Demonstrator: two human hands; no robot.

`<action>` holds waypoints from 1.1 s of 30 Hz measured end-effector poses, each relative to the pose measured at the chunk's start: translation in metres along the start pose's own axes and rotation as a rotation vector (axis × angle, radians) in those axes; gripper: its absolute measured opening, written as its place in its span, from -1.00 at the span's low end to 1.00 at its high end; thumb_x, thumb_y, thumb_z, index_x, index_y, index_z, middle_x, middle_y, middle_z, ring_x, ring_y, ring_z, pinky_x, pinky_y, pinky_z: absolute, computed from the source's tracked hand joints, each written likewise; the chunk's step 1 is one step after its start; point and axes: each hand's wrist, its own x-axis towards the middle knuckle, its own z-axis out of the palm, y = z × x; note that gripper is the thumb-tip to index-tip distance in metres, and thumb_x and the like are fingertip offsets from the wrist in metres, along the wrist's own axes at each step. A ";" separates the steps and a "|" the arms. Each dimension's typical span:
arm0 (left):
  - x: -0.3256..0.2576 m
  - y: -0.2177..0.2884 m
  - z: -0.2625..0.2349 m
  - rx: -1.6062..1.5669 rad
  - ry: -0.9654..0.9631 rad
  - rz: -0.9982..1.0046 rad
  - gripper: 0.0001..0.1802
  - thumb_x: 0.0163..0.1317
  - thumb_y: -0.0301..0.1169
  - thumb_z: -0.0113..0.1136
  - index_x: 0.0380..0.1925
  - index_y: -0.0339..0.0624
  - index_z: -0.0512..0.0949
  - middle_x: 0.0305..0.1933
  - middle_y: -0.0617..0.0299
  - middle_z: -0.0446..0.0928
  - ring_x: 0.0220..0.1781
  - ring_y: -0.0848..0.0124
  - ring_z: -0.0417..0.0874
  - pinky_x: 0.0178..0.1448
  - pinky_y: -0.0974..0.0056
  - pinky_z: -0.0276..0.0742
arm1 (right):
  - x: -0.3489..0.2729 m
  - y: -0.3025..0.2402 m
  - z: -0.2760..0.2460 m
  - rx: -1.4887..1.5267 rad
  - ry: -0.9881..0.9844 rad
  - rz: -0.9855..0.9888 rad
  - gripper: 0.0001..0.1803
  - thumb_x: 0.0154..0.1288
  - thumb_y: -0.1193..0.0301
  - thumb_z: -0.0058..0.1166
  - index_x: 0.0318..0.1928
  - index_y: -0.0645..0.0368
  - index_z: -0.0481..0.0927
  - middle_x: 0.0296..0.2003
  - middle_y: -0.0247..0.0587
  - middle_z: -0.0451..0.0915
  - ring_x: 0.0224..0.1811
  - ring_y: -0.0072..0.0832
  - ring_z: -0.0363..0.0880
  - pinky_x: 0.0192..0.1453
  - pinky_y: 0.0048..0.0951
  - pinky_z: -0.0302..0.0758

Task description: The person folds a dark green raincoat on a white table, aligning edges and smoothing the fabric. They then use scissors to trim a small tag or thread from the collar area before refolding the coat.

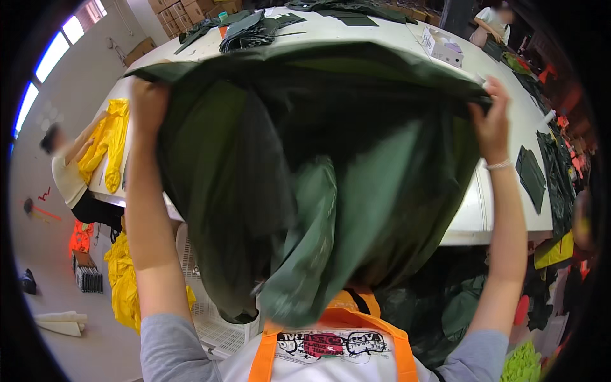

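Note:
A large dark green garment [394,172] of smooth, coated-looking fabric hangs spread in front of me, blurred in places. My left hand [150,105] is closed on its upper left edge. Its upper right edge is gripped by my right hand [494,121], which has a bracelet at the wrist. Both arms are raised and wide apart, with the cloth bulging between them. A lighter green, sleeve-like part droops down the middle toward my chest. Much of the white table [515,184] behind is hidden by the garment.
Folded dark green pieces [248,32] and a white box [442,48] lie on the table. A person [67,162] at the left handles a yellow garment [105,143]; another person [493,25] stands far right. A white plastic basket [213,328] sits below the table's near side.

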 end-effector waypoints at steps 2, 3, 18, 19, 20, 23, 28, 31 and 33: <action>0.006 -0.056 0.064 0.093 -0.271 -0.320 -0.80 0.05 -0.39 0.11 -0.49 -0.35 0.57 -0.46 -0.10 0.60 -0.36 0.12 0.64 -0.25 0.11 0.47 | 0.002 0.017 0.078 0.082 -0.023 0.138 -0.30 0.15 0.29 0.28 0.21 0.22 0.22 0.08 0.00 0.38 0.10 -0.09 0.42 0.12 -0.27 0.44; 0.000 -0.077 0.100 0.162 -0.314 -0.358 -0.77 0.04 -0.34 0.13 -0.48 -0.34 0.60 -0.43 -0.13 0.61 -0.34 0.04 0.65 -0.23 0.08 0.48 | -0.008 0.037 0.127 0.131 -0.023 0.146 -0.30 0.15 0.26 0.28 0.21 0.20 0.22 0.07 0.01 0.37 0.11 -0.09 0.41 0.11 -0.25 0.43; -0.154 -0.150 0.354 0.442 -0.747 -0.689 -0.61 0.03 -0.19 0.20 -0.25 -0.26 0.63 -0.26 -0.04 0.63 -0.16 0.03 0.63 0.00 0.07 0.52 | -0.184 0.097 0.332 0.207 -0.545 0.612 -0.63 0.27 0.33 0.10 0.05 0.21 0.52 0.02 0.03 0.44 0.14 -0.09 0.36 0.26 -0.23 0.30; -0.159 -0.145 0.343 0.392 -0.570 -0.523 -0.65 0.05 -0.23 0.22 -0.25 -0.27 0.63 -0.30 -0.02 0.63 -0.19 0.03 0.63 -0.01 0.08 0.53 | -0.185 0.105 0.304 0.155 -0.545 0.629 -0.72 0.25 0.44 0.09 -0.01 0.18 0.57 0.02 0.00 0.46 0.10 -0.11 0.38 0.23 -0.25 0.32; -0.153 -0.129 0.331 0.280 -0.441 -0.527 -0.72 0.08 -0.31 0.22 -0.27 -0.28 0.61 -0.38 0.02 0.60 -0.27 0.11 0.62 -0.09 0.13 0.53 | -0.192 0.113 0.275 0.058 -0.585 0.582 -0.76 0.22 0.53 0.10 -0.08 0.15 0.62 0.01 -0.05 0.47 0.07 -0.15 0.39 0.21 -0.25 0.34; -0.146 -0.065 0.288 0.091 -0.552 -0.856 -0.87 0.16 -0.45 0.20 -0.38 -0.32 0.57 -0.52 0.13 0.54 -0.47 0.40 0.55 -0.35 0.32 0.44 | -0.255 0.132 0.218 0.047 -0.684 0.736 -0.79 0.26 0.56 0.07 -0.11 0.17 0.65 -0.07 -0.13 0.48 0.02 -0.24 0.41 0.13 -0.31 0.38; -0.193 0.022 0.221 -0.476 -1.200 -1.396 -0.76 0.14 -0.36 0.26 -0.49 -0.38 0.60 -0.68 0.16 0.52 -0.65 0.50 0.53 -0.52 0.38 0.40 | -0.298 0.183 0.195 -0.151 -0.560 0.867 -0.79 0.33 0.52 0.03 -0.07 0.21 0.64 -0.12 -0.16 0.45 0.00 -0.34 0.42 -0.02 -0.42 0.45; -0.228 0.042 0.216 -0.511 -1.142 -1.226 -0.55 0.19 -0.32 0.25 0.02 -0.31 0.40 -0.53 0.09 0.60 -0.50 0.46 0.64 -0.39 0.37 0.50 | -0.256 0.151 0.207 -0.166 -0.413 0.728 -0.80 0.35 0.46 0.03 -0.09 0.20 0.64 -0.19 -0.16 0.52 -0.10 -0.38 0.50 -0.17 -0.45 0.49; -0.224 0.048 0.234 -0.647 -0.982 -1.378 -0.67 0.20 -0.33 0.25 -0.16 -0.33 0.46 -0.54 0.07 0.57 -0.47 0.40 0.63 -0.37 0.31 0.47 | -0.213 0.083 0.208 0.090 -0.579 0.972 -0.78 0.35 0.39 0.05 -0.11 0.22 0.64 -0.33 -0.19 0.59 -0.31 -0.48 0.56 -0.28 -0.48 0.51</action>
